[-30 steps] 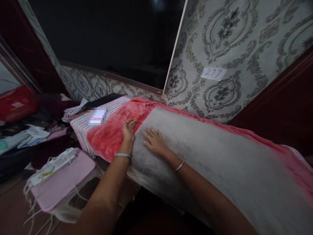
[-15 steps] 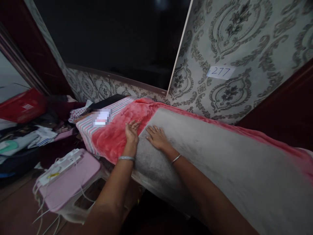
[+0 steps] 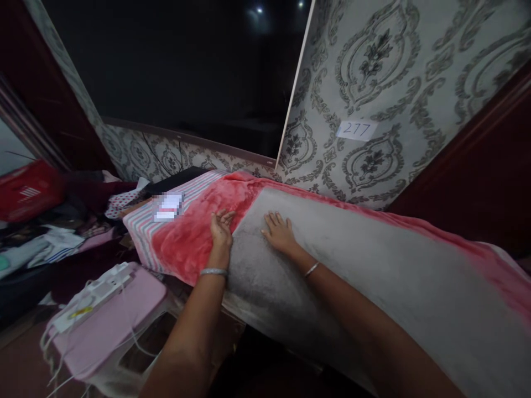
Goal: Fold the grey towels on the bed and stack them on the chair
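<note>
A grey cloth lies spread over a red plush blanket on a raised surface. My left hand rests at the grey cloth's left edge, where it meets the red blanket, fingers stretched out. My right hand lies flat on the grey cloth near its far left corner, fingers spread. Each wrist wears a metal bangle. Under the red blanket a striped sheet shows at the left end.
A pink stool with a white power strip and cords stands low at the left. Clothes and a red bag pile up at far left. Patterned wall with a "277" label behind; dark opening above.
My right hand has slid further along the grey cloth, away from my left hand. My left hand has stayed at the cloth's edge.
</note>
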Demonstrator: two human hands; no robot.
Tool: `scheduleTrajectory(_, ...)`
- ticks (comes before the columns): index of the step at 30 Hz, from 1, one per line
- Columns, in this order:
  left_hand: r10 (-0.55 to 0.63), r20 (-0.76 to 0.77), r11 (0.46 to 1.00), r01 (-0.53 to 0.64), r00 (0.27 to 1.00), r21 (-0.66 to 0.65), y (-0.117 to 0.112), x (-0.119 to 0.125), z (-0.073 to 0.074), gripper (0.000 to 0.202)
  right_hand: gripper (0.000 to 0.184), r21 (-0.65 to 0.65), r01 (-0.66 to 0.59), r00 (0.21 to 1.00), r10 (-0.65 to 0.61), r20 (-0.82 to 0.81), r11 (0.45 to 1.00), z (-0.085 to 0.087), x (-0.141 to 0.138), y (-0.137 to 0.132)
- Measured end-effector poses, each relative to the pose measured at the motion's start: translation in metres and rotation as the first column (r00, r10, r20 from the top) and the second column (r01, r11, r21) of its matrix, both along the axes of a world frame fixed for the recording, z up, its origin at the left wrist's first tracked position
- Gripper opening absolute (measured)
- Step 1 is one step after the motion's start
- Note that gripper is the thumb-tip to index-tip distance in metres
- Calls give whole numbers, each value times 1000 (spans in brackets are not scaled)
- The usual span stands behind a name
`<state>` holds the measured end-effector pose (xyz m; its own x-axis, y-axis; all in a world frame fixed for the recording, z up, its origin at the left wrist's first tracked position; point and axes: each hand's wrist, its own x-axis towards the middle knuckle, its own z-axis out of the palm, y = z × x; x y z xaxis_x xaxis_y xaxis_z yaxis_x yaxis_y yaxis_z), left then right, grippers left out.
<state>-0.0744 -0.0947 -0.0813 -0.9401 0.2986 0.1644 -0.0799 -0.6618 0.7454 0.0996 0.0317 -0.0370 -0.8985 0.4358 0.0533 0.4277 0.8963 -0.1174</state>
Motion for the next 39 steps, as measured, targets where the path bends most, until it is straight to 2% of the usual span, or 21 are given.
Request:
scheduleTrajectory(4, 19, -35, 998, -21, 999, -51, 4, 2, 1, 46, 64, 2, -138, 990, 138, 0, 990, -10, 33, -7)
scheduleTrajectory(7, 46, -241, 965, -106, 969, -241, 9, 9, 4, 38, 62, -22, -167, 986, 167, 11, 986, -17, 47, -12)
scheduleTrajectory(10, -86, -508, 882, -172, 857, -439, 14, 19, 6, 40, 61, -29, -166, 986, 166, -2, 986, -18, 50, -12)
scheduleTrajectory(12, -210, -588, 832, -173, 781, -527, 17, 24, 6, 43, 61, -30, -168, 986, 168, -8, 985, -16, 49, -10)
scheduleTrajectory(14, -276, -612, 794, -183, 741, -580, 18, 25, 6, 38, 60, -27, -137, 990, 137, -10, 990, -13, 51, -4)
scheduleTrajectory(16, -288, -619, 779, -197, 730, -595, 18, 23, 5, 29, 60, -20, -65, 998, 65, -8, 998, -11, 57, 5)
scheduleTrajectory(19, -279, -626, 786, -202, 728, -585, 19, 20, 4, 22, 59, -1, 56, 998, -56, 9, 998, -9, 73, 23)
scheduleTrajectory(24, -269, -646, 785, -226, 714, -577, 20, 18, 4, 22, 58, 44, 200, 978, -202, 59, 979, -8, 111, 53)
scheduleTrajectory(29, -287, -664, 759, -258, 691, -598, 21, 18, 5, 21, 58, 94, 320, 944, -326, 58, 943, -16, 150, 71)
scheduleTrajectory(33, -304, -669, 729, -287, 679, -622, 21, 18, 5, 18, 58, 119, 357, 934, -358, -9, 927, -22, 166, 73)
scheduleTrajectory(39, -339, -686, 670, -347, 644, -656, 20, 24, 10, 15, 58, 116, 346, 938, -341, -55, 931, -23, 167, 71)
